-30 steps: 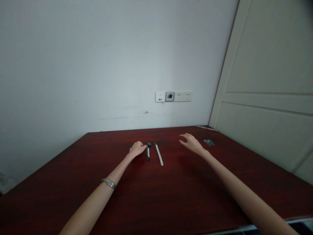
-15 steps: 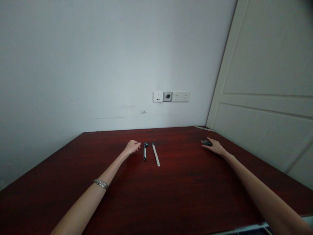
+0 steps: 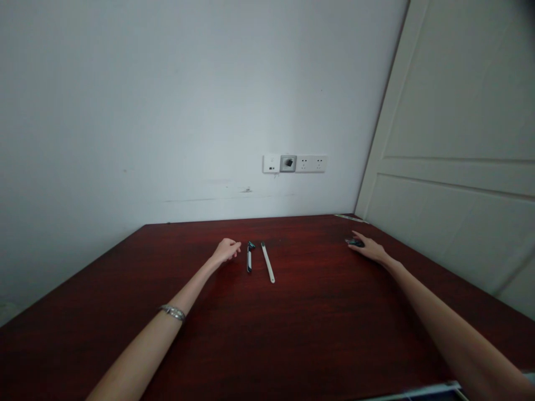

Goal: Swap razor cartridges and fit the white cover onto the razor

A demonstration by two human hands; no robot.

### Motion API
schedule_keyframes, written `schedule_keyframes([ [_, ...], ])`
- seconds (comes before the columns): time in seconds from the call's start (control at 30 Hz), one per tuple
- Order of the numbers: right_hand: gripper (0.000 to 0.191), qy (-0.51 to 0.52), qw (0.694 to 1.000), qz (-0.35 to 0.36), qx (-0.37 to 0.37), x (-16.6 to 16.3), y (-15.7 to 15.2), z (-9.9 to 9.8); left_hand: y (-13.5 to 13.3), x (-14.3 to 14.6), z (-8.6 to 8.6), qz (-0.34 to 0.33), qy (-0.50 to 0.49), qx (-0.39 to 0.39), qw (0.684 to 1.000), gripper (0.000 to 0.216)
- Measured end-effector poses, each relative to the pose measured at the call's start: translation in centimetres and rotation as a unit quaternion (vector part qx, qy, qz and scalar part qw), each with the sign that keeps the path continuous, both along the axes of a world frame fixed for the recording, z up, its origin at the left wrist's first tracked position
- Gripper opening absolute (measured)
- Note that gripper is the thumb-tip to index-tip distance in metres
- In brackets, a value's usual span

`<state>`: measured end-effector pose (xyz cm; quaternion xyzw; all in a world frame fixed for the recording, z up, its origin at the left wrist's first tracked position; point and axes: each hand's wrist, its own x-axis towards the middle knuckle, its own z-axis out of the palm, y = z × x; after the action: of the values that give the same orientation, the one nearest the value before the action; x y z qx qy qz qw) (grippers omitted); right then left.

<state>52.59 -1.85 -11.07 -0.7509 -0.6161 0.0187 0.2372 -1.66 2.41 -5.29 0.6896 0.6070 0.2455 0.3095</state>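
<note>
My left hand [image 3: 227, 250] rests on the dark red table, fingers loosely curled and nothing visible in them. Just to its right lies a razor [image 3: 249, 259] with a black and white handle, its head pointing away from me. Beside the razor lies a slim white stick [image 3: 268, 263] with a dark tip and a small hole in its near end; it looks like a toothbrush. Far to the right, my right hand [image 3: 371, 249] has thumb and fingers apart around a small dark, shiny object [image 3: 353, 243] on the tabletop. Its kind is too small to make out.
The reddish-brown table [image 3: 267, 334] reaches back to a white wall with a row of sockets [image 3: 295, 163]. A pale panelled door or cabinet side [image 3: 455, 172] borders the table on the right. A thin flat strip [image 3: 350, 218] lies at the far right corner.
The view has shifted slightly. The fingers of my right hand stand a little farther from the small dark object, which stays put. My left hand, the razor and the white stick stay in place.
</note>
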Motion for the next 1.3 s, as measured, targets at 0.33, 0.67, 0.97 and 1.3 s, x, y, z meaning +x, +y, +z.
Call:
schedule_keyframes([
  [0.33, 0.081, 0.029, 0.998, 0.012, 0.045, 0.0, -0.2, 0.0, 0.0, 0.0, -0.1, 0.003, -0.014, 0.004, 1.000, 0.039],
  [0.67, 0.080, 0.049, 0.988, 0.123, 0.084, -8.0, 0.5, 2.6, -0.3, 0.3, 0.2, 0.000, -0.009, 0.000, 1.000, 0.033],
  [0.97, 0.076, 0.088, 0.945, 0.310, 0.062, -21.7, 0.4, 4.0, -0.6, -0.3, 0.2, 0.013, -0.031, 0.015, 0.999, 0.033],
  [1.3, 0.075, 0.048, 0.962, 0.266, 0.042, -27.2, 0.8, 3.1, 0.3, -2.2, 0.0, 0.045, -0.045, 0.020, 0.998, 0.033],
])
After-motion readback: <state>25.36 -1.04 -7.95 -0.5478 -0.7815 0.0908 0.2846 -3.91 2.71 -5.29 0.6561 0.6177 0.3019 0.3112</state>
